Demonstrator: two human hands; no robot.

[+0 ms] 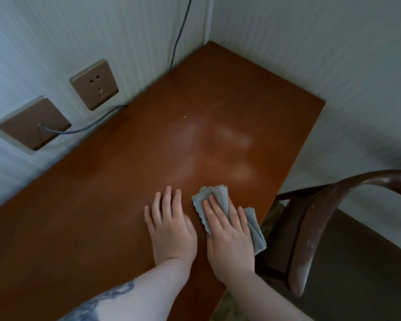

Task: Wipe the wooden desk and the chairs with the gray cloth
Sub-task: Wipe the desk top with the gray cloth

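Head view, bench: the wooden bench point(116, 205) runs from the lower left of the frame up to a corner in the upper middle, where two pale walls meet. Its top is reddish brown, with pale hazy patches and a few small light specks near the middle.
Head view, gray cloth: the gray cloth point(218, 195) lies crumpled on the bench in the lower middle of the frame, close to the bench's right edge. Part of it shows above the fingers and part sticks out to the right of the palm.
Head view, right hand: the right hand point(229, 237) lies palm down on the gray cloth, fingers straight and slightly spread, pressing it flat against the bench rather than curling round it.
Head view, left hand: the left hand point(171, 228) rests flat on the bare bench just left of the cloth, fingers straight and close together, holding nothing. The forearm behind it carries a dark tattoo point(111, 300) at the bottom of the frame.
Head view, chair: a dark wooden chair point(315, 228) with a curved back rail stands at the lower right, just beside the bench's right edge.
Head view, wall: two brown wall plates sit at the left, a socket point(94, 84) above and a plate point(33, 123) with a gray cable point(90, 126) plugged in below. A second cable point(181, 31) hangs down the wall at the upper middle.
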